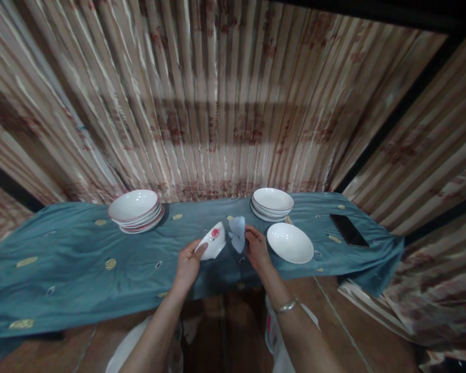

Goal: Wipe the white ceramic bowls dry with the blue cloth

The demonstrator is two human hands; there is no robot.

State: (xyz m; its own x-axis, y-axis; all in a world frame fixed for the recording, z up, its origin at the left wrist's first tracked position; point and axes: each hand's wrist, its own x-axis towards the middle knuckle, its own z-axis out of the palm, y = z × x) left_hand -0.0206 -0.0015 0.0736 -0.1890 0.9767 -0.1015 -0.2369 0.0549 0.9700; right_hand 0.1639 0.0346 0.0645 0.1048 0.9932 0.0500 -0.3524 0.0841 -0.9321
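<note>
My left hand (189,259) grips a small white bowl (214,243) with a red flower on its outside. The bowl is tipped on its side above the cloth-covered table, its opening out of my sight. Just to its right, my right hand (256,244) pinches a pale blue cloth (237,234), which hangs crumpled and apart from the bowl. Nearest my right hand, a white shallow bowl (290,242) lies on the table. Behind that bowl stands a stack of white bowls (272,202) with dark rims.
At the left stands another stack of white dishes (135,208) with pink rims. A dark phone (349,230) lies near the table's right end. The teal tablecloth (81,280) hangs over the front edge. A patterned curtain (217,129) rises right behind the table.
</note>
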